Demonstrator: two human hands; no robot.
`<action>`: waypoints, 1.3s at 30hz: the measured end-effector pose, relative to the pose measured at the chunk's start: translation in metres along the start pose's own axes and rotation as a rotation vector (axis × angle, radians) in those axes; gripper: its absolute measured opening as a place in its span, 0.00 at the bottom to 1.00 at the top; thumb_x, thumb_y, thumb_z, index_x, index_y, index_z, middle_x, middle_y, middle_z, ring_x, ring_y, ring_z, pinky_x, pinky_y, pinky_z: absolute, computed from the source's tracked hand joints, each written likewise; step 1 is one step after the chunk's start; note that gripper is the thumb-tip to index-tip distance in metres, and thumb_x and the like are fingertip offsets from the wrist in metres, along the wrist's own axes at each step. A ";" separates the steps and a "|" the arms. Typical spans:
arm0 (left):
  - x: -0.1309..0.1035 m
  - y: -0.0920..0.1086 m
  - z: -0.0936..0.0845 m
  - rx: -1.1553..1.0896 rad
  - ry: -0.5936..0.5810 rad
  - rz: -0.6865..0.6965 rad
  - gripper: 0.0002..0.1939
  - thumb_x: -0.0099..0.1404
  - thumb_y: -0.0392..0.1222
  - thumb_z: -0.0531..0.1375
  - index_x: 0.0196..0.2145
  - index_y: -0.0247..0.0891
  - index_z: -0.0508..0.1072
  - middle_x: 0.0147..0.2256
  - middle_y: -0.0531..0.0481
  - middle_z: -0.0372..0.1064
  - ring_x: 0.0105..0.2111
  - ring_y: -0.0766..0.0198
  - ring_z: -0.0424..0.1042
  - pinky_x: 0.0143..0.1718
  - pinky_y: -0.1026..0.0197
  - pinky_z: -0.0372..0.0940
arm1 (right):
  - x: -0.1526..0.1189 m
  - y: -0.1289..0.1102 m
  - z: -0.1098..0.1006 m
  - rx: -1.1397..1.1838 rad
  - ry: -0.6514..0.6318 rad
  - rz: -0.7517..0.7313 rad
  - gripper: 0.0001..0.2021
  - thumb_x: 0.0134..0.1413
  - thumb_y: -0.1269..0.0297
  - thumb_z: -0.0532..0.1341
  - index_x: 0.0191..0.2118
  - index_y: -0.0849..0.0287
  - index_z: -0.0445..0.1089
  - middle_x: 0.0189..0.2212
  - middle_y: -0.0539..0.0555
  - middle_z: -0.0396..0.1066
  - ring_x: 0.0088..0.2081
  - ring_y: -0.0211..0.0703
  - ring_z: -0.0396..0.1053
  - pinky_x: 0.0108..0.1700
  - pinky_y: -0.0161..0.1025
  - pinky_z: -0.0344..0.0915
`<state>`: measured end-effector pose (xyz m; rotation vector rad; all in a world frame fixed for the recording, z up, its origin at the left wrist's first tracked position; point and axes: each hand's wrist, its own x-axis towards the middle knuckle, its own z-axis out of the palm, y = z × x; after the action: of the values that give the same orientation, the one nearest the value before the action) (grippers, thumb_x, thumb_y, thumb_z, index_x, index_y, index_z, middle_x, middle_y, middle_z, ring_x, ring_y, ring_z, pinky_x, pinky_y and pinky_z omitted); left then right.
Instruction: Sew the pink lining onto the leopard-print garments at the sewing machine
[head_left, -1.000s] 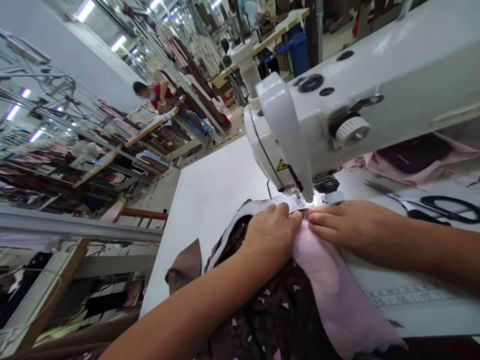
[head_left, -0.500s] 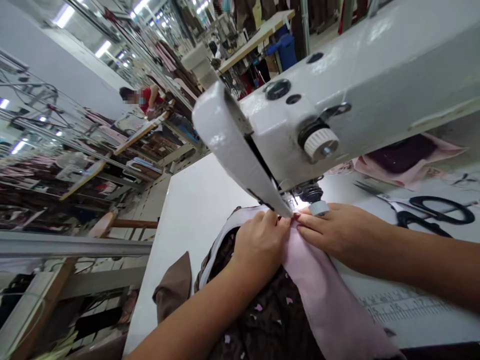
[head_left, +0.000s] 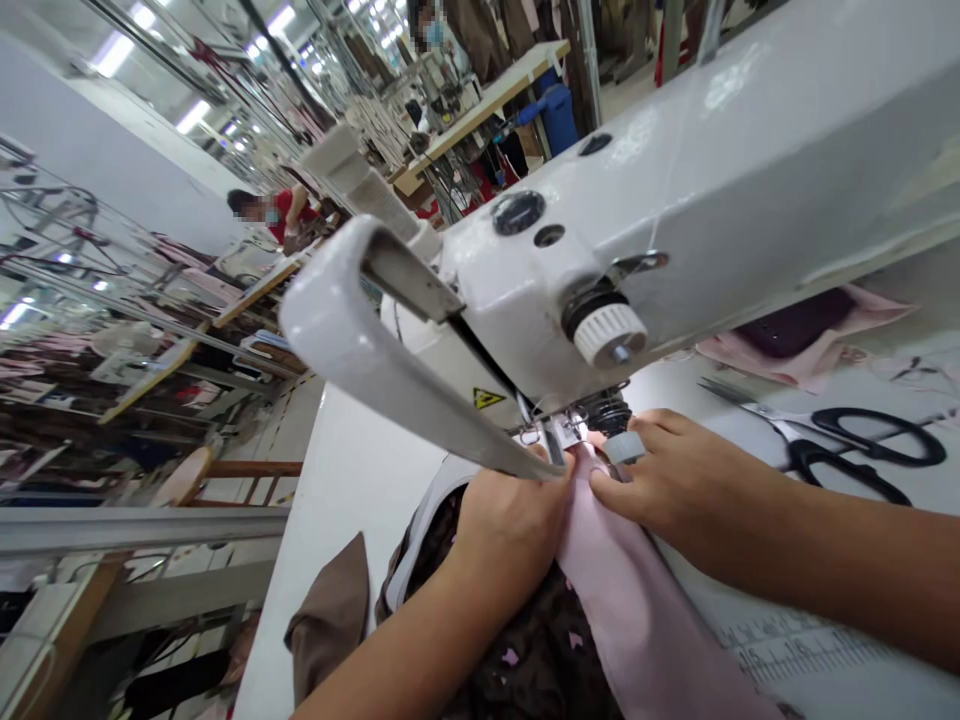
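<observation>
The needle area of a white sewing machine is directly in front of both hands. A pale pink fabric strip runs from under the presser area toward me. It lies against a dark brown patterned garment with a light edge band. My left hand is closed on the fabric just left of the needle, its fingertips partly behind the white curved guard. At the right, my right hand has its thumb on the pink strip and its fingers bent behind the grey knob, partly hidden.
Black-handled scissors lie right of my right hand, near pink and dark purple fabric. A brown fabric piece rests at the left of the white table. Ruler markings show on the tabletop. A person in red sits farther back.
The view has shifted, showing more of the curved guard. My right hand's fingers have moved up around the grey knob, with the thumb now apart from them. My left hand stays at the fabric.
</observation>
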<state>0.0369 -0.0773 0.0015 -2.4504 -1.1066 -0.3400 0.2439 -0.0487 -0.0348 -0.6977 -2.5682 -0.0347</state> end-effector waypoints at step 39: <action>0.003 -0.005 -0.003 -0.113 -0.012 0.046 0.12 0.75 0.32 0.52 0.33 0.38 0.71 0.34 0.45 0.71 0.36 0.58 0.70 0.39 0.58 0.69 | 0.006 0.004 -0.012 -0.075 -0.023 -0.056 0.10 0.52 0.77 0.59 0.37 0.59 0.76 0.20 0.52 0.66 0.30 0.49 0.62 0.37 0.44 0.61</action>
<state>0.0345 -0.0737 0.0064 -2.5751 -1.0611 -0.3834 0.2466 -0.0437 -0.0221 -0.6569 -2.6199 -0.1431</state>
